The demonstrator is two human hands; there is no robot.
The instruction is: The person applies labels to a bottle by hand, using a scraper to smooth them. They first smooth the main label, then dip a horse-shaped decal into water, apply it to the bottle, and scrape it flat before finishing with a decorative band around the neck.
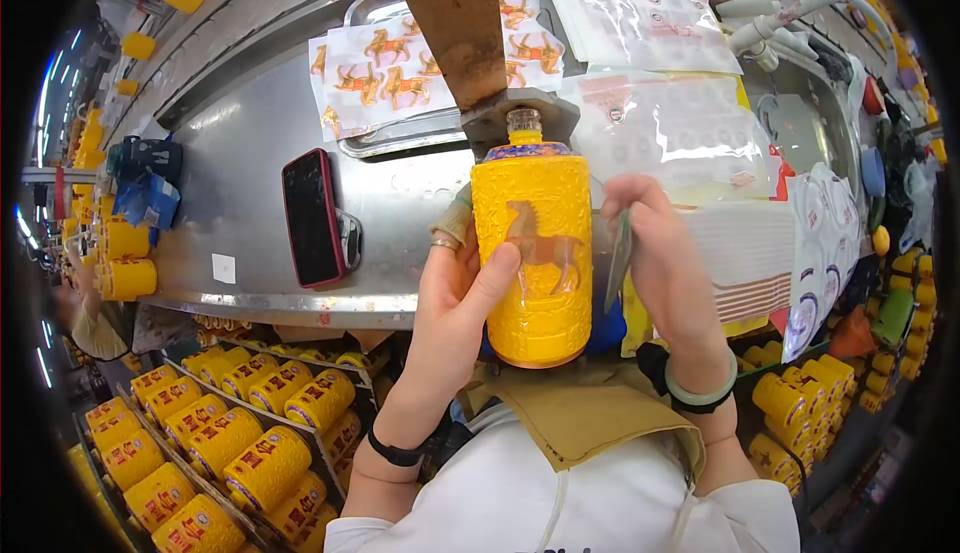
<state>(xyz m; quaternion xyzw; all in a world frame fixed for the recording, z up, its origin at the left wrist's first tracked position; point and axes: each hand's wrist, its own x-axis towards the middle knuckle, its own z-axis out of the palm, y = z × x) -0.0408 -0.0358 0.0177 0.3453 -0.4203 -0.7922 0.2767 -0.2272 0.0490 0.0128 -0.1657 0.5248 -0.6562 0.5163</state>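
A yellow embossed bottle point(535, 328) with a blue-patterned shoulder and a clear glass neck is in front of me, its neck against a metal fixture point(522, 118). On its side sits a brown horse decal point(548, 253). My left hand point(455, 288) grips the bottle from the left, the thumb pressing beside the decal; its other fingers are partly hidden behind the bottle, and one wears a finger cover point(456, 218). Just right of the bottle, apart from it, my right hand point(665, 263) pinches a thin, flat grey-green scraper-like piece point(620, 253).
Sheets of horse decals point(385, 78) lie on a metal tray point(400, 138). Plastic-covered sheets point(650, 133) are stacked at right. A phone point(312, 218) rests on the metal table point(240, 153). Crates of yellow bottles point(220, 438) stand below left. Another person's arm point(90, 318) shows far left.
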